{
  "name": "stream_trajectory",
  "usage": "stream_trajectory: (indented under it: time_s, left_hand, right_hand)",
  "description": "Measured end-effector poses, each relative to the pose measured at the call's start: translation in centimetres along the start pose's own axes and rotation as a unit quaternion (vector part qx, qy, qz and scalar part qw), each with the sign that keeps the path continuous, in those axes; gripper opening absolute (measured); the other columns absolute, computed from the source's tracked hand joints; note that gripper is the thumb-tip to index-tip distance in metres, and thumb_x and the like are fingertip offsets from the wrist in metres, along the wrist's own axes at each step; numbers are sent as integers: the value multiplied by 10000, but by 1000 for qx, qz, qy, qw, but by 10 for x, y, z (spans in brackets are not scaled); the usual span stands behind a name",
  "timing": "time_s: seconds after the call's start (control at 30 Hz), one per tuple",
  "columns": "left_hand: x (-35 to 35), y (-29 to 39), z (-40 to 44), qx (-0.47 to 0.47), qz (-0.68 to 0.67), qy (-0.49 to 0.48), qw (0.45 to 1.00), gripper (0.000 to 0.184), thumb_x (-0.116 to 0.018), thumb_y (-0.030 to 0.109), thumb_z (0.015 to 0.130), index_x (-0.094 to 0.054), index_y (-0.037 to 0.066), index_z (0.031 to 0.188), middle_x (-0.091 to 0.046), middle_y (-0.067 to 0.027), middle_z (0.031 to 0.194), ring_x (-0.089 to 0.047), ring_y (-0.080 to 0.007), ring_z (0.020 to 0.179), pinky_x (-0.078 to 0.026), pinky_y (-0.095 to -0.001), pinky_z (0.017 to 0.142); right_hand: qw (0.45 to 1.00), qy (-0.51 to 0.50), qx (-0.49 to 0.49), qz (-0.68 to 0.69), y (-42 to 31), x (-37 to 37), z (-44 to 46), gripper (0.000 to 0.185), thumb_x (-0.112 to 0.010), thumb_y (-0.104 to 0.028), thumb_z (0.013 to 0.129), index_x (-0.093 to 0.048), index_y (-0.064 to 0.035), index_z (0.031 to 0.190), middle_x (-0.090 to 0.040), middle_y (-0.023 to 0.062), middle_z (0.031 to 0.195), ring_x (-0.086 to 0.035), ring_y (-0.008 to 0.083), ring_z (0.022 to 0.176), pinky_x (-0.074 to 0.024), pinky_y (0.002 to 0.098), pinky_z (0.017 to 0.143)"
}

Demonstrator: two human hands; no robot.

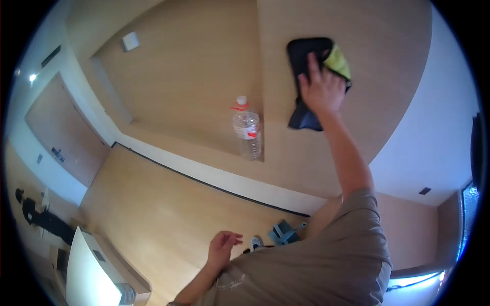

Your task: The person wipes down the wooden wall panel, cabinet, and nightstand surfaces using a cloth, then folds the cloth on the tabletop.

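Observation:
My right hand [323, 92] lies with its fingers spread on a folded dark grey cloth [304, 51] with a yellow-green underside showing at one corner. It presses the cloth flat against a light wood-coloured panel [388, 46]. Left of the cloth, a large clear plastic bottle [249, 135] with a white cap and a red handle stands in a recess of the panel. My left hand [222, 250] hangs low in front of my body, its fingers loosely bent and apart, holding nothing.
A blue-green dustpan [284, 232] lies on the wooden floor [168, 199] near my shoe [256, 242]. A person in dark clothes [43, 217] stands at far left, below a door [66, 130]. A bright white surface [89, 270] sits at lower left. A small white box [130, 41] is on the recessed panel.

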State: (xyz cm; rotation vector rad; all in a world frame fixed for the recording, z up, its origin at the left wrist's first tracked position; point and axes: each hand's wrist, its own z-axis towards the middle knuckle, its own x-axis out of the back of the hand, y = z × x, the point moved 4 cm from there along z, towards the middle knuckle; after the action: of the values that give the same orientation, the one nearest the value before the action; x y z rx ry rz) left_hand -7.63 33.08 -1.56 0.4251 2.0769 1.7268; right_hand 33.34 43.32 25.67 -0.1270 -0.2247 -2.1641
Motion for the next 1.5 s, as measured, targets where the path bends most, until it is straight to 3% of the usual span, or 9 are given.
stream_trajectory:
  time_s: [0.13,0.43,0.7,0.73,0.97,1.13,1.3,1.43,1.5]
  left_hand:
    - [-29,19,79,-23,20,-72,997,100,-535,58,974,-569,-11,1038,-673,-135,1043,-659,-187,929,-526,-318,849]
    - [-83,0,175,14,47,-314,948,108,-548,77,977,-563,-5,1046,-669,-119,1033,-643,-166,933,-523,-315,859]
    - [-100,-18,222,100,39,-383,918,128,-556,96,977,-567,-17,1037,-675,-126,1020,-654,-163,924,-531,-316,838]
    - [-97,-21,230,109,50,-380,917,130,-557,98,977,-568,-19,1033,-676,-124,1018,-655,-165,921,-532,-317,834]
    - [-54,12,284,57,105,-396,910,154,-566,129,979,-574,-19,1021,-680,-117,992,-665,-168,884,-534,-306,803]
    - [-19,22,309,74,175,-432,882,146,-560,127,977,-573,-13,1015,-676,-123,997,-662,-176,888,-529,-314,809]
    - [4,29,332,70,164,-416,892,139,-556,123,971,-570,-5,1025,-676,-133,999,-664,-187,871,-530,-321,807]
    - [-3,22,338,89,145,-433,885,151,-561,141,978,-549,-3,1022,-680,-106,995,-656,-154,858,-524,-293,814]
    - [-10,21,333,121,174,-449,868,148,-558,139,979,-551,-4,1019,-680,-108,998,-658,-158,862,-524,-294,820]
  right_hand:
    - [966,-139,200,83,-39,-27,-116,487,-588,-382,881,-544,-309,1361,-635,-19,747,-627,159,570,-495,353,506]
    - [958,-158,224,85,-35,-20,-113,562,-628,-390,822,-530,-371,1375,-588,-127,867,-553,91,767,-445,284,705]
    - [996,65,49,47,-56,-21,16,566,-657,-432,753,-587,-370,1311,-563,-55,900,-532,163,798,-383,345,713]
    - [999,-6,26,19,-63,-24,7,582,-652,-464,762,-595,-310,1321,-588,7,1290,-536,213,867,-381,371,781]
    - [980,2,137,142,-117,-70,-171,400,-701,-427,721,-733,-235,1071,-683,42,1043,-661,243,879,-521,420,745]
    - [942,-328,-62,30,-28,-31,-120,491,-715,-390,645,-694,-103,1043,-640,100,988,-624,324,931,-497,472,793]
    - [977,11,-210,-38,77,-11,-127,654,-609,-269,769,-457,90,1295,-552,280,1141,-498,472,1053,-366,562,953]
    - [665,34,-746,33,-14,-49,-90,535,-559,-254,851,-451,23,1296,-525,175,1288,-464,353,1199,-326,485,1064]
    - [958,-34,-279,57,-77,-87,-167,874,-575,-462,738,-353,46,1414,-488,167,1364,-402,427,1286,-262,528,1116]
